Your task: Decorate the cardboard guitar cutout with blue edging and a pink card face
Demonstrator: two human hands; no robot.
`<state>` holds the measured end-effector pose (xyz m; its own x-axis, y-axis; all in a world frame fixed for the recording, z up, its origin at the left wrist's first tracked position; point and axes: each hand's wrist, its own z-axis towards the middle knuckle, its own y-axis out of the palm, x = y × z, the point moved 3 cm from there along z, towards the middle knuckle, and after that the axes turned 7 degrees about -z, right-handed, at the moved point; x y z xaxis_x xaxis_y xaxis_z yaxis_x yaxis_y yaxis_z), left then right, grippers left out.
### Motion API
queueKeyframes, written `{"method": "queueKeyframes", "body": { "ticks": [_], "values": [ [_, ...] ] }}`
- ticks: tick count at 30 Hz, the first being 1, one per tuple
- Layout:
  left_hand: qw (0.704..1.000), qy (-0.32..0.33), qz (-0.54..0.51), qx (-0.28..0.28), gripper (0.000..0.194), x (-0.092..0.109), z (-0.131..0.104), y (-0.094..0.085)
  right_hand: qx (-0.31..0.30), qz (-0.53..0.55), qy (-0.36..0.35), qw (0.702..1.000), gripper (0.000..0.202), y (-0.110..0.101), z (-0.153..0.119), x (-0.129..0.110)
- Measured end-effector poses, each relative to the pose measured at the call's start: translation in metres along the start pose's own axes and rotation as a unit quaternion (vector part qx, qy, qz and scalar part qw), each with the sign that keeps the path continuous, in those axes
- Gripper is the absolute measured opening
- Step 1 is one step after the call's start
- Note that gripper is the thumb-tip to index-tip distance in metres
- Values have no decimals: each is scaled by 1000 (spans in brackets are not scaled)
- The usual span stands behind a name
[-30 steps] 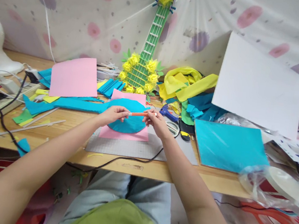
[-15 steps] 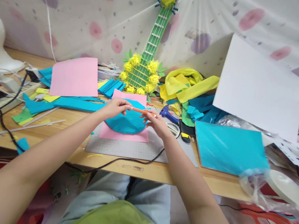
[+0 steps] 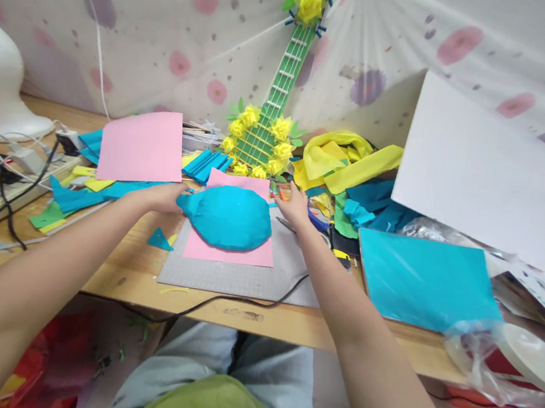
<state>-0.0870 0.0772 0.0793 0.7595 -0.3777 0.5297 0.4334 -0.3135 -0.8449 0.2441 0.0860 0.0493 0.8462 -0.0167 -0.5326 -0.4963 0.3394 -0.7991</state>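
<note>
Our hands have moved apart: the left hand (image 3: 169,198) bends its fingers at the neck (image 3: 189,204) of the blue shape (image 3: 230,218), while the right hand (image 3: 295,207) has its fingers beside an orange pen (image 3: 282,193). We cannot tell whether either grips. The blue shape lies between both sets of fingers, on a pink sheet (image 3: 265,258). We should press the neck lightly, right fingertips clear of the scissors (image 3: 286,224).
</note>
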Motion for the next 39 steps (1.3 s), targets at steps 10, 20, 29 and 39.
{"method": "queueKeyframes", "body": {
  "ticks": [10,20,29,39],
  "values": [
    [990,51,134,-12,59,-24,1,-3,-118,53,-161,978,74,19,-43,-41],
    [944,175,269,78,56,37,-8,-82,-119,271,32,954,70,11,0,-30],
    [935,158,38,316,61,78,-11,-94,-94,500,40,860,56,-9,2,-23],
    [854,-69,-401,324,53,40,20,14,40,582,131,802,70,6,2,-6]
  ]
}}
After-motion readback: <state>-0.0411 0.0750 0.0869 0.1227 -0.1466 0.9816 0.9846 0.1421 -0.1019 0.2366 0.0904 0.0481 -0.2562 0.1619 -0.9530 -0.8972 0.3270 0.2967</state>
